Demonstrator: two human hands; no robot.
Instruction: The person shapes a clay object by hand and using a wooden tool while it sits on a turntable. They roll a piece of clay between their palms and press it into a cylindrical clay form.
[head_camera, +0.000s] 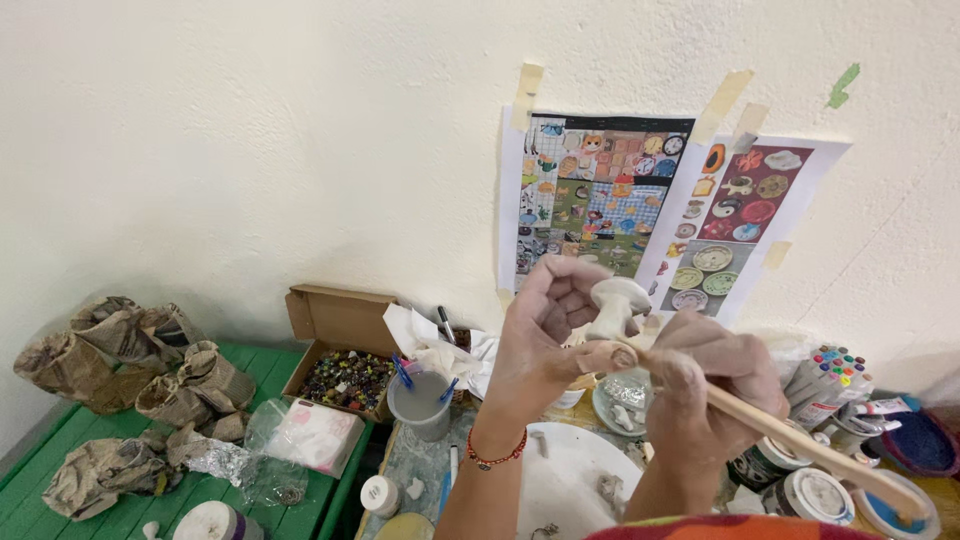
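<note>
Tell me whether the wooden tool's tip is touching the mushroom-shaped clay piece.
Touching. The head view shows the wooden tool, held in the right hand, with its tip pressed against the stem of the clay mushroom held by the left hand.

The mushroom figure (617, 300) is pale, matt, unglazed clay. The stick (790, 440) is bare, smooth wood. The box (338, 330) is brown cardboard with a matt face. The sheets (640, 200) on the wall are printed paper, fixed with matt tape. The bundles (120, 370) are crumpled paper. The bench (60, 460) is green painted wood.
</note>
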